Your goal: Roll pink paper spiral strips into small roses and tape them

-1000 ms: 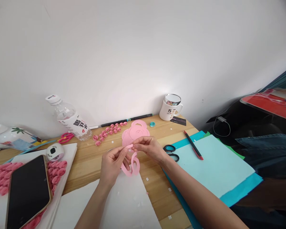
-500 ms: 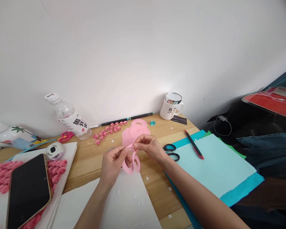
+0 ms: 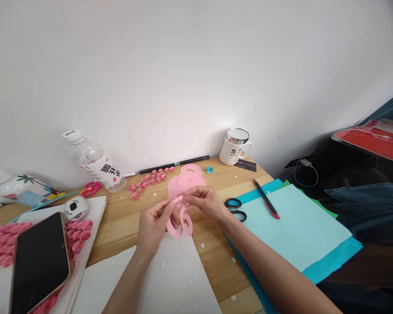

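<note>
A curling pink paper strip (image 3: 187, 224) hangs in loops between my two hands. My left hand (image 3: 156, 223) pinches it with thumb and finger. My right hand (image 3: 205, 203) grips its upper end, fingertips pressed together close to the left ones. Just behind the hands lies a pile of pink paper spirals (image 3: 186, 179), partly covered by my right hand. Several small rolled pink paper roses (image 3: 147, 178) sit to the left of the pile, and one teal paper roll (image 3: 210, 170) to its right. Below the hands is a white paper sheet (image 3: 173, 279).
Black-handled scissors (image 3: 234, 203) lie by my right wrist. Blue sheets (image 3: 294, 226) with a black-red pen (image 3: 267, 198) are at right. A mug (image 3: 235, 147) and a plastic bottle (image 3: 100, 163) stand near the wall. A phone (image 3: 41, 261) rests over pink roses at left.
My fingers have shifted very slightly, and the pink strip between them arches a little more. Both hands keep their pinch. Everything else stays where it was.
</note>
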Demonstrator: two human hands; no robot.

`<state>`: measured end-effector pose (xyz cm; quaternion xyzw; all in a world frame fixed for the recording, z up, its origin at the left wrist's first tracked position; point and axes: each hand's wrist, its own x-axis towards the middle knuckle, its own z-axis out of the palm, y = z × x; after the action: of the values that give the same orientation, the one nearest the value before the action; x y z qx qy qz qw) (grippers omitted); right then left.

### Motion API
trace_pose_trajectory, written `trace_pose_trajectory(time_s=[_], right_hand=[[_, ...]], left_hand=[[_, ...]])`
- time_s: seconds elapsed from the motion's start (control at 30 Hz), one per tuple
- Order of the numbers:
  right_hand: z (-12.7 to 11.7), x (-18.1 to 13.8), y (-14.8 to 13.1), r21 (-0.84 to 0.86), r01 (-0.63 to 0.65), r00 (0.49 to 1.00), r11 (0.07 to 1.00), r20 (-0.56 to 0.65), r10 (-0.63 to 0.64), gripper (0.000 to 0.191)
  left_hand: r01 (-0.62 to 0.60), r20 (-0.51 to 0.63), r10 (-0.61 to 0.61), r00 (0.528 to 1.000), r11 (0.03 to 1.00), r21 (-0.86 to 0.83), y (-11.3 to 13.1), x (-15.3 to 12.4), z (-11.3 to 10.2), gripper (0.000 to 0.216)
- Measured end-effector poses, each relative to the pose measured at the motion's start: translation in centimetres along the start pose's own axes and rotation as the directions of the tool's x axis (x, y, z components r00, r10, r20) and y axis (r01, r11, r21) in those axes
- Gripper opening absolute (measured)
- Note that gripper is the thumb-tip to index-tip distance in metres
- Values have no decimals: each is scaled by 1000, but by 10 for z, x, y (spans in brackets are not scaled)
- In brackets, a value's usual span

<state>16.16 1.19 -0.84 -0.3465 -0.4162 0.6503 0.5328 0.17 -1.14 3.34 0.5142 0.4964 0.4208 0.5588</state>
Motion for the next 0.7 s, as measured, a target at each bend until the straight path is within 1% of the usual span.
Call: trace_pose_trajectory(time_s=[0.13,0.23,0.47,0.6,0.7], right_hand=[[0,1,0,-3,18,999,1000,-47,-19,18],[0,2,0,-3,32,997,999,-68,-33,17],[1,2,1,-8,72,996,997,-54,-72,15],[1,2,1,12,58,995,998,-79,-57,15],[2,1,0,18,38,997,999,-72,-37,15]], left_hand=[[-9,34,9,999,1000,-1,1,0,1,25],[-13,26,13,1000,1000,0,1,0,1,24],[-7,13,7,1000,1000,-18,0,-1,1,23],[-6,15,7,1000,999,-44,0,-1,0,24],[-8,15,8,1000,998,-61,1,-1,0,23]])
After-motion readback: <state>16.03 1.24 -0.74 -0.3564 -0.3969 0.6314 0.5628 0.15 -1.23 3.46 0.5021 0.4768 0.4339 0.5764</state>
